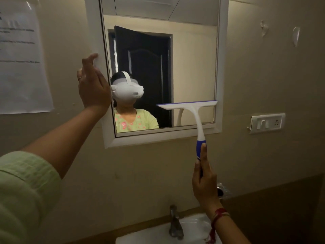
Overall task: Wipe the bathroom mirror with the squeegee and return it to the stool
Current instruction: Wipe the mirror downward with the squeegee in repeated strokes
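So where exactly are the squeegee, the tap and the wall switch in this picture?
squeegee [189, 106]: head view, on the white crossbar just under the blue blade.
tap [175, 224]: head view, on the metal body above the basin.
wall switch [267, 122]: head view, on the white plate right of the mirror.

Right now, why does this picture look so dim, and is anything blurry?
Head view: the room is dimly lit, brightest in the mirror; the printed sheet on the wall is too soft to read; the left hand looks slightly smeared; the squeegee stays fairly crisp; wide-angle bending tilts the walls.
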Motion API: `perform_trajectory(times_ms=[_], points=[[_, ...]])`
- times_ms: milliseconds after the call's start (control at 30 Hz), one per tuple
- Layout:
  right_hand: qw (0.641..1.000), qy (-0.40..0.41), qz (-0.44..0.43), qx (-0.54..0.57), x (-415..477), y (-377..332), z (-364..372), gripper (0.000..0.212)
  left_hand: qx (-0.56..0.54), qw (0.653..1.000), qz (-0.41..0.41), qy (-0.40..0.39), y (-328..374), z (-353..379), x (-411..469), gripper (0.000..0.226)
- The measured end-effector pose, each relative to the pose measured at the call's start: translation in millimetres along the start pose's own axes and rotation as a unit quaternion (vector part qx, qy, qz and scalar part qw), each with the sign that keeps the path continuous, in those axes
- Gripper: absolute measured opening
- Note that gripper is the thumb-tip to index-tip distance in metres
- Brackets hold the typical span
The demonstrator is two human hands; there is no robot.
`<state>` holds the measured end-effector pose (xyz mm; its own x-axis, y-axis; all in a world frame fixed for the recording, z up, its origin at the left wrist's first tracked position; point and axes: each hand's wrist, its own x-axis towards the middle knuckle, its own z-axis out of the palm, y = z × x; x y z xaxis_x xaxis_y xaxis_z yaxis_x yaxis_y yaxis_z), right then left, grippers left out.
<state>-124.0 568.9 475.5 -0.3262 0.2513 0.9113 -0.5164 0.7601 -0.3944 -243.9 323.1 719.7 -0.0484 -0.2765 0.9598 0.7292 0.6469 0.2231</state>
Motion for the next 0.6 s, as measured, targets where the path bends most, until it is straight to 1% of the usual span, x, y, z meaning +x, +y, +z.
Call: perform_trajectory(times_ms=[300,467,600], points=[[0.999,-0.028,0.039,-0.014,-25.1,-9.8,-10.3,0.061,0.005,1.000,-0.010,0.000,4.8,-1.4,-0.2,0.035],[0.997,-0.043,0.062,-0.017,-43.2,-8.5,-18.4,0.055,0.002,1.000,-0.014,-0.003,4.7,-0.8,0.0,0.036],[0.996,-0.055,0.076,-0.009,-52.7,-11.8,-27.2,0.056,0.002,1.000,-0.007,0.000,0.2,0.9,1.1,0.036]])
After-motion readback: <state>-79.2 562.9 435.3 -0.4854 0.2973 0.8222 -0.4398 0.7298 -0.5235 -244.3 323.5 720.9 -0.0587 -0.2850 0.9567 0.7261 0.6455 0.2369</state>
